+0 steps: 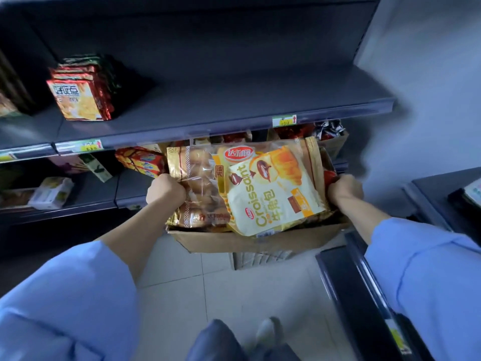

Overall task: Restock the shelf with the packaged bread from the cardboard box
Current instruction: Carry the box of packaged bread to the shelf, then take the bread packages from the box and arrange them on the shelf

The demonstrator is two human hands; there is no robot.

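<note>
I hold a brown cardboard box [260,239] in the air in front of the shelving, below the upper grey shelf [234,100]. My left hand [165,188] grips its left side and my right hand [345,190] grips its right side. The box is full of packaged bread: a yellow croissant bag [276,194] lies on top, and a clear gold-edged bag of rolls [197,186] sits to its left. Most of the upper shelf is bare.
A stack of red cracker packs [80,95] stands at the left of the upper shelf. Boxed and bagged snacks [140,160] fill the lower shelf behind the box. Another dark shelf unit [364,295] juts in at the right. A flattened carton [260,257] lies on the tiled floor.
</note>
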